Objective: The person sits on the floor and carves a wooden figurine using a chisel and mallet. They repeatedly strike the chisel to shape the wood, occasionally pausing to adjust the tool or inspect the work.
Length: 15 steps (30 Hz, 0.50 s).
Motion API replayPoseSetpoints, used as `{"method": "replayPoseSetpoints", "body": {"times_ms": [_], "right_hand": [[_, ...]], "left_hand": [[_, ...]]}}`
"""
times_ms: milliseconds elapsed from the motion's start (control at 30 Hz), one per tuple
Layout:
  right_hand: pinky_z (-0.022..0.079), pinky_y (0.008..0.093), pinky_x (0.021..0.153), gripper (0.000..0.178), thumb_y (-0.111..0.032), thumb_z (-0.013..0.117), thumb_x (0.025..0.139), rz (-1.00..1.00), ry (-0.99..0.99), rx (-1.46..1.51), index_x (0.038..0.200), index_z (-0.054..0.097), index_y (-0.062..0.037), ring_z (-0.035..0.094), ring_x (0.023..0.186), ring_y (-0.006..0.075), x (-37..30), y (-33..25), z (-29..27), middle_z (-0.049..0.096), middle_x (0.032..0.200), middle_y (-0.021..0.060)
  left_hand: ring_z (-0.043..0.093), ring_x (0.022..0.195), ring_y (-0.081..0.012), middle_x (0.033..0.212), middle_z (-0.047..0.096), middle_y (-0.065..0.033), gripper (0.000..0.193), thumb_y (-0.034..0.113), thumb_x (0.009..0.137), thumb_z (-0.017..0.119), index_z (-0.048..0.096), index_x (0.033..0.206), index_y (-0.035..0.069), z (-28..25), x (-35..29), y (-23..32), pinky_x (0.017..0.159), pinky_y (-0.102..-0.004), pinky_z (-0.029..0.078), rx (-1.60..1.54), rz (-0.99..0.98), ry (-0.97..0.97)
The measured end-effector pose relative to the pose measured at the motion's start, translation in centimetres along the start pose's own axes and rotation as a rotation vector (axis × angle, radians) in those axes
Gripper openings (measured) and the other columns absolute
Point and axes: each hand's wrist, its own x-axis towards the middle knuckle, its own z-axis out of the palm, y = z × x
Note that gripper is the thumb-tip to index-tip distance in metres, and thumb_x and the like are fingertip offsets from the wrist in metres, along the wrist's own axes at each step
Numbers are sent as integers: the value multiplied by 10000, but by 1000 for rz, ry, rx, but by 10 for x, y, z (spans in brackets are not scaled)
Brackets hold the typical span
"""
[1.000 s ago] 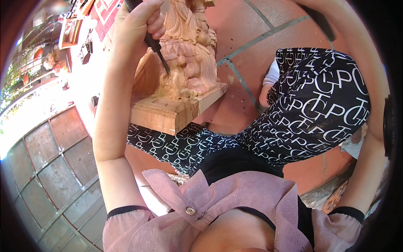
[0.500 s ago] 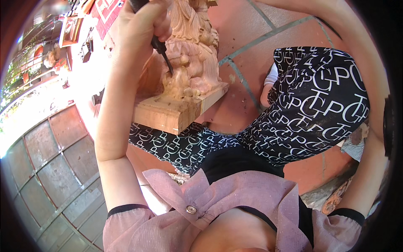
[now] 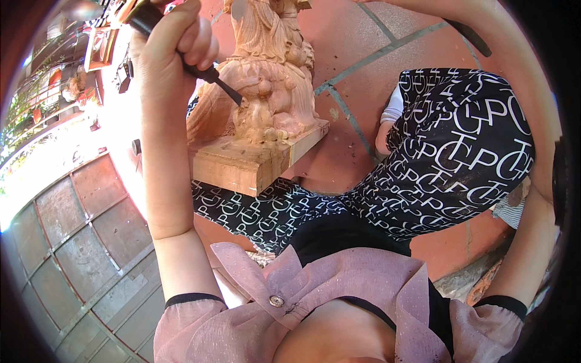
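Note:
My left hand (image 3: pixel 172 45) is closed round the dark handle of a carving chisel (image 3: pixel 227 89). The chisel slants down to the right, its tip at a small rounded shape low on a carved wooden statue (image 3: pixel 281 91). Pale and reddish wood shows folds and lumps above a thick square base (image 3: pixel 239 168). The statue's top runs past the upper edge. My right forearm (image 3: pixel 514 45) curves up the right side and across the top; its hand lies outside the picture.
Red floor tiles (image 3: pixel 345 48) with grey joints surround the statue. My patterned trouser legs (image 3: pixel 454 139) spread on both sides of its base. A dark curved object (image 3: pixel 469 37) shows beside my right forearm. Grey paving (image 3: pixel 85 242) and bright clutter are at the left.
My left hand has swung left and tilted, so the chisel lies at a flatter slant, its tip slightly higher and further left. More of the dark object by my right forearm shows.

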Motion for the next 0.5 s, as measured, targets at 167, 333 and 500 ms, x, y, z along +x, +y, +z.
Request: {"method": "replayPoseSetpoints", "body": {"times_ms": [167, 333, 500], "right_hand": [[499, 346, 827, 587, 44, 606, 697, 212, 29, -10, 1277, 517, 19, 641, 970, 277, -1, -8, -8, 653, 1019, 215], [494, 338, 826, 593, 44, 607, 701, 221, -16, 181, 1286, 518, 2, 636, 963, 253, 12, -14, -4, 648, 1010, 189], [486, 321, 818, 616, 42, 638, 690, 98, 48, -99, 1292, 509, 3, 622, 951, 233, 2, -17, -1, 643, 1012, 169]], "left_hand": [[299, 352, -88, 491, 324, 37, 175, 59, 898, 530, 493, 1069, 76, 45, 6, 5, 348, -250, 271, 85, -93, 109], [295, 361, -86, 496, 330, 33, 186, 44, 906, 511, 483, 1087, 74, 26, -8, -7, 352, -250, 272, 227, -54, 160], [305, 368, -87, 507, 336, 27, 182, 34, 907, 511, 482, 1083, 71, 30, -5, -7, 352, -244, 273, 215, -45, 114]]}}
